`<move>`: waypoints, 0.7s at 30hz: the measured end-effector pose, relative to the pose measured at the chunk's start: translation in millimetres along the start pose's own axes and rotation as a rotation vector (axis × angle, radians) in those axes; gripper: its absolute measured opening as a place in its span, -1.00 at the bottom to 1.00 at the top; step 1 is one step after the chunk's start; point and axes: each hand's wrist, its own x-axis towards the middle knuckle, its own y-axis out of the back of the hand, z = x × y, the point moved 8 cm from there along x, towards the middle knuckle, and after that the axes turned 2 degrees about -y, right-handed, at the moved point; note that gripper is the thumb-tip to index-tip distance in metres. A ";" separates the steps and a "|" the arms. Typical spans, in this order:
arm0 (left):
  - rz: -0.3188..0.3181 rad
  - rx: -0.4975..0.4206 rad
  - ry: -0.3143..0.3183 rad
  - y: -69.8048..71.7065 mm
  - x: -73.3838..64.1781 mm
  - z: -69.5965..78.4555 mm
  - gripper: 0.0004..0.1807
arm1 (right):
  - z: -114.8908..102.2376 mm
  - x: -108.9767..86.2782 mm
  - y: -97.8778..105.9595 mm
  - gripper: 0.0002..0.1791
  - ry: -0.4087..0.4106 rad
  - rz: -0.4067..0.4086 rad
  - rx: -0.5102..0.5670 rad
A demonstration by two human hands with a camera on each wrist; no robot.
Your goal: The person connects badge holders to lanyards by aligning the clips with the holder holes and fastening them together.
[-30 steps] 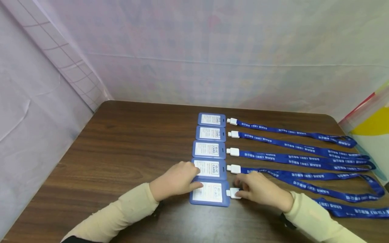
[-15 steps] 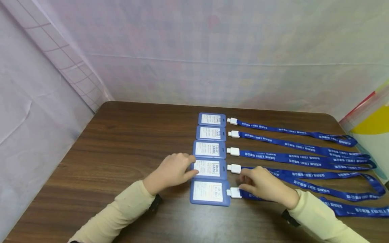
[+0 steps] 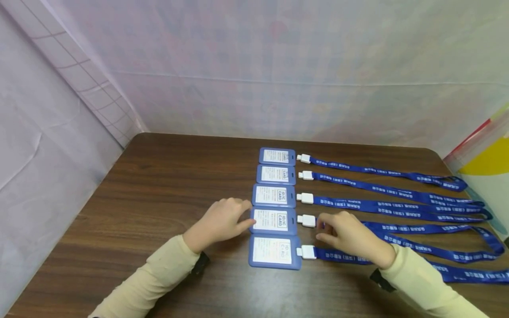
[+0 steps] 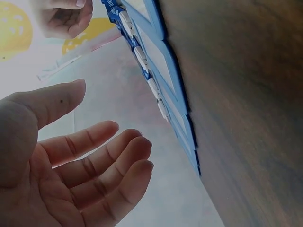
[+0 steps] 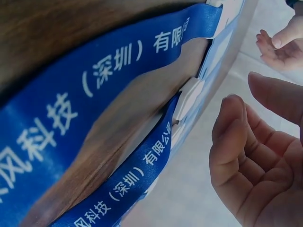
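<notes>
Several blue ID card holders lie flat in a column, the nearest holder (image 3: 258,265) at the front. To its right is a white clip (image 3: 308,252) on a blue lanyard (image 3: 469,276) with white print. My left hand (image 3: 220,221) hovers at the left edge of the second-nearest holder (image 3: 274,220), thumb tip overlapping it; the left wrist view shows this left hand (image 4: 85,165) with loosely bent fingers and nothing held. Beside the second-nearest clip (image 3: 307,220), my right hand (image 3: 350,236) is above the lanyards. In the right wrist view that right hand (image 5: 260,165) holds nothing, fingers loosely curled.
Other lanyards (image 3: 370,191) stretch rightward in rows, some loops reaching the right edge of the brown wooden table (image 3: 167,176). A pale patterned cloth (image 3: 278,79) hangs behind the table. A yellow and white item (image 3: 489,159) stands beyond the right edge.
My right hand has let go of the nearest clip and drawn up and rightward. My left hand has left the nearest holder and shifted left and slightly away from me. Holders and clips look nearly unmoved.
</notes>
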 end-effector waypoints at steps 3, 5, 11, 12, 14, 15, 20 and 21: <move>0.003 -0.007 -0.002 1.7 -0.2 0.8 -0.70 | 1.4 1.5 1.1 -0.87 -0.007 0.013 -0.016; 0.002 -0.002 -0.002 2.2 -0.4 0.9 -0.70 | 2.5 2.6 1.9 -0.85 -0.015 0.022 -0.028; -0.016 0.012 0.006 0.5 -0.6 0.5 -0.69 | 7.6 6.2 3.0 -0.76 -0.043 0.033 -0.048; -0.017 0.013 0.008 0.6 -0.5 0.5 -0.69 | 8.5 6.9 3.2 -0.75 -0.045 0.035 -0.049; -0.018 0.013 0.011 0.8 -0.4 0.5 -0.69 | 10.3 8.5 3.5 -0.74 -0.047 0.038 -0.051; -0.018 0.014 0.010 0.6 -0.3 0.4 -0.69 | 11.2 9.4 3.5 -0.73 -0.048 0.038 -0.053; -0.019 0.014 0.010 0.1 -0.1 0.0 -0.69 | 14.8 14.0 2.4 -0.71 -0.051 0.025 -0.058; -0.020 0.014 0.011 0.0 -0.1 -0.1 -0.69 | 15.5 14.9 2.0 -0.70 -0.053 0.019 -0.056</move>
